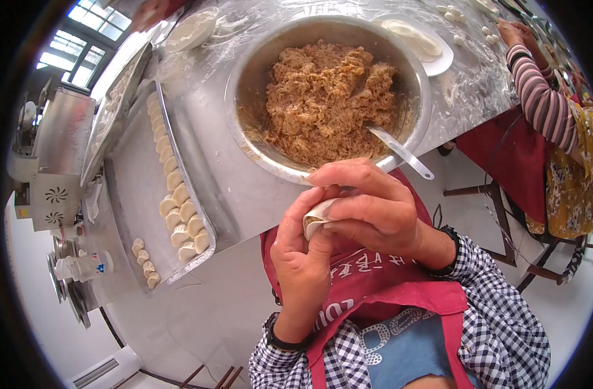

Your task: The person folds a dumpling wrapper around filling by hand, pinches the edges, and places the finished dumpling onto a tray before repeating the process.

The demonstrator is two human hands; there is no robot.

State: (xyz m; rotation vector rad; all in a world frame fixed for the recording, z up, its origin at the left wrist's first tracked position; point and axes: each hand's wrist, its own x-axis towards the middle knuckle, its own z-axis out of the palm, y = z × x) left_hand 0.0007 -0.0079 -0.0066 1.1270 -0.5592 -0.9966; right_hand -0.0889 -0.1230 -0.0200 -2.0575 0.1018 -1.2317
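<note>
Between my two hands is a dumpling (315,216), its pale wrapper folded round a bit of brown filling that shows at the near opening. My left hand (301,243) grips it from the left with thumb and fingers. From the right, my right hand (374,211) pinches the wrapper's edge, its fingers curled over the top. Just beyond my hands stands a large metal bowl (239,123) of minced filling (329,97). A metal spoon (403,154) rests in the filling, its handle over the bowl's near right rim.
A metal tray (131,168) with rows of dumplings (173,181) lies at the left. Behind the bowl is a white plate of wrappers (416,40), with a floury dish (192,29) at the back left. A co-worker's striped sleeve (536,87) reaches in at right, near small dough balls (453,14).
</note>
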